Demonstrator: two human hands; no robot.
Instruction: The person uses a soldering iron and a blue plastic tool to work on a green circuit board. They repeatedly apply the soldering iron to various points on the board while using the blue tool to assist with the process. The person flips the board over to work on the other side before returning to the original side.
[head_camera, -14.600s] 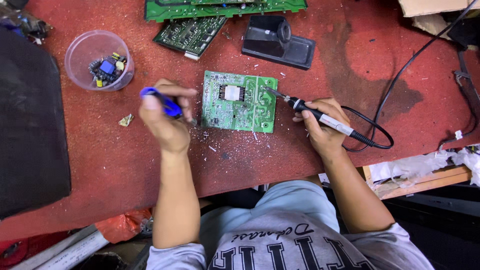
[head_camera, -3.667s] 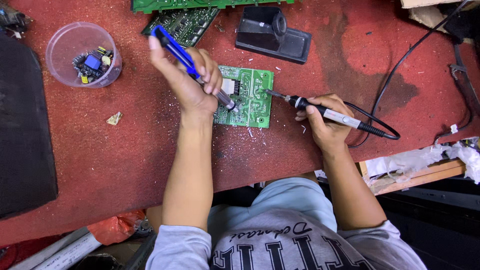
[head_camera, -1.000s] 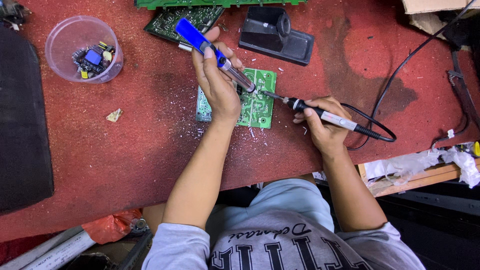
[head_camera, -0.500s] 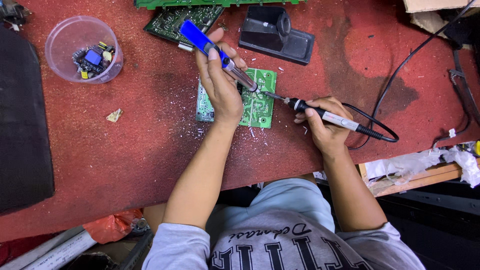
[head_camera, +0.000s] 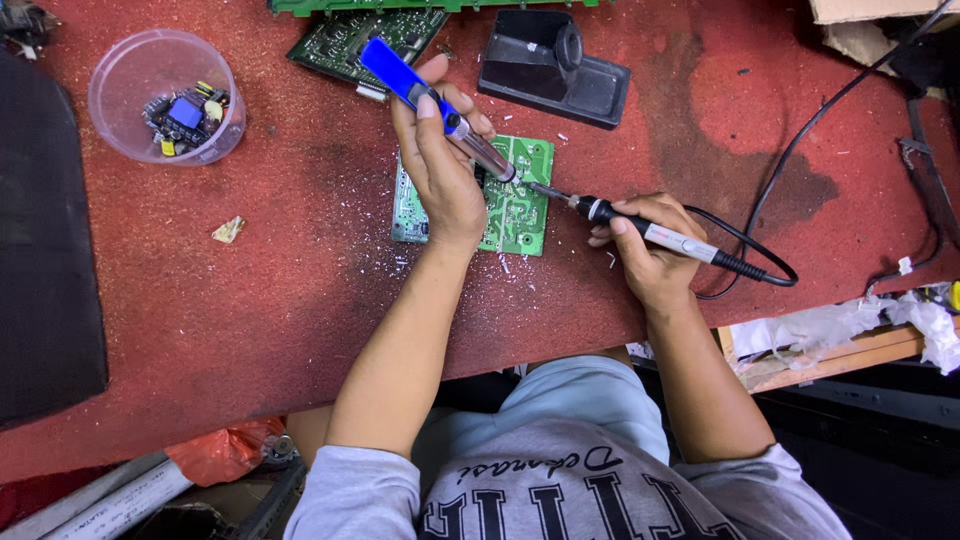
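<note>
Board (head_camera: 515, 205) half hidden under left hand (head_camera: 440, 175)

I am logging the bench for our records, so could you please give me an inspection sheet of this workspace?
Surface: red worktop, stained, flecked with white bits.
Job's things: green circuit board; blue-handled desoldering pump; soldering iron, tips meeting over the board.
Clutter: clear cup of parts, black stand, spare boards.
Hands: left hand grips the pump; right hand grips the iron.
Cables: black cord loops right.
Surroundings: crumpled paper.
</note>
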